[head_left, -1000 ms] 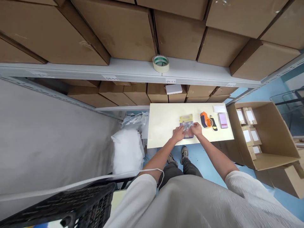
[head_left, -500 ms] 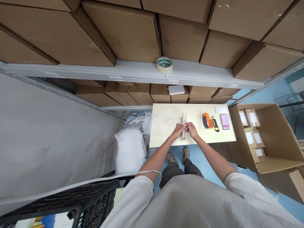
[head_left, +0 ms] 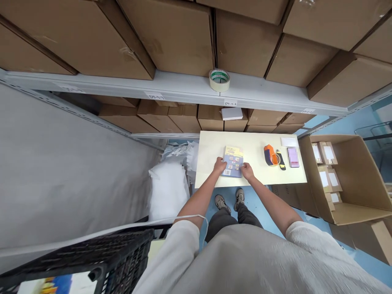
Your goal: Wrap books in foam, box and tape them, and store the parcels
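Observation:
A book with a yellow and blue cover and a white barcode patch at its lower left lies broad face up at the pale table. My left hand is closed on its left edge, thumb over the cover. At the right edge my right hand pinches the book with bent fingers. To the right of my hands are an orange and dark tape dispenser, a black and yellow box cutter and a purple phone-like thing, partly blurred out.
A large open carton with several small labelled boxes stands at the right. Shelves of cartons rise ahead, with a tape roll on the ledge. White wrapped bundles and a black crate are on the left. A white cord crosses near my left arm.
The book has turned from its narrow edge to its broad printed face. My hands have moved apart, from close together to opposite sides of it. The view has shifted slightly.

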Demonstrator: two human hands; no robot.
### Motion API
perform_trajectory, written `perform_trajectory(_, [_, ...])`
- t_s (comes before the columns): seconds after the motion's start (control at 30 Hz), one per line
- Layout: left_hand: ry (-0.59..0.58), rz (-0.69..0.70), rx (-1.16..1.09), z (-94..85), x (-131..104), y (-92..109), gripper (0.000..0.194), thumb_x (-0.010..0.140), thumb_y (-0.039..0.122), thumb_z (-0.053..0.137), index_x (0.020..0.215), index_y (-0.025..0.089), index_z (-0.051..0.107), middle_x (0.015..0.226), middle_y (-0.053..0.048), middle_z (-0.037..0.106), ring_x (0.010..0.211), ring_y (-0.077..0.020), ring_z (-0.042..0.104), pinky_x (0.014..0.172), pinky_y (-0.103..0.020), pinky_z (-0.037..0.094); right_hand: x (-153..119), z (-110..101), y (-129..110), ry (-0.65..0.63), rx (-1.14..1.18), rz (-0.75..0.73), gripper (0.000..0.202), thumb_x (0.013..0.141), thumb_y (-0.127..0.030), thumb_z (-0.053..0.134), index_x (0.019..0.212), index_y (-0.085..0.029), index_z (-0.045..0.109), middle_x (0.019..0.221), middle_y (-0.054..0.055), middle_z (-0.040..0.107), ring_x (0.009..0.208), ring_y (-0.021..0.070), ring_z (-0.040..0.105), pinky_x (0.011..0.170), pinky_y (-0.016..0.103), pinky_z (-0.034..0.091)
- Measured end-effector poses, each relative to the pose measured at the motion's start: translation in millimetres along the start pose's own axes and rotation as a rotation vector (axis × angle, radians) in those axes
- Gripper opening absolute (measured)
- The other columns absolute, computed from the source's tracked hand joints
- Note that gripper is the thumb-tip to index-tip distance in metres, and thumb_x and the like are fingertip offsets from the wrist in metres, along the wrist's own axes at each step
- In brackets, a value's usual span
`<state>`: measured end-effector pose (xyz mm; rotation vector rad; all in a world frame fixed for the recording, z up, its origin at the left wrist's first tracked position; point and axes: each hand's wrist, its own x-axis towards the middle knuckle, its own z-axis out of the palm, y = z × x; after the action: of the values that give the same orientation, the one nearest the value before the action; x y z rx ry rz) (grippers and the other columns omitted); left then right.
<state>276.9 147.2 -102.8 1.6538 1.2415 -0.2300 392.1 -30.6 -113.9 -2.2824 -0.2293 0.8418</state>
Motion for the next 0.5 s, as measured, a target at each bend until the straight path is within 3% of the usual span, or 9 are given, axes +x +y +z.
perform_trajectory(0.2, [0.185,0.082,0.150,7.8,-14,-15,0.050,0.093,0.025,0.061,0.142,0.019,0.058,0.150,-0.018,0.062,0.139,-0.0335,0.063,0.118,-0.043,0.046,2,4,-1,0.007,-0.024,0.012,0.046,0.080,-0.036,0.060,0.123,-0.021,0.066,0.109,0.007,0.072,0.099,0.0239,0.071,0.090,0.035,0.058])
perform_trajectory(0.4, [0.067,0.168,0.131,18.1,-26,-24,0.054,0.093,0.027,0.066,0.146,0.020,0.054,0.148,-0.015,0.065,0.140,-0.0289,0.062,0.117,-0.038,0.047,2,6,-10,0.022,-0.016,0.087,0.043,0.081,-0.037,0.065,0.121,-0.023,0.063,0.104,0.005,0.074,0.097,0.0236,0.073,0.087,0.034,0.057])
perform_trajectory(0.5, [0.047,0.187,0.030,30.2,-26,-24,0.061,0.090,0.030,0.074,0.148,0.021,0.055,0.152,-0.015,0.065,0.143,-0.0304,0.061,0.118,-0.038,0.046,0,-5,-16,0.060,-0.004,0.101,0.035,0.079,-0.038,0.068,0.111,-0.025,0.061,0.098,0.003,0.075,0.092,0.0232,0.073,0.082,0.032,0.056])
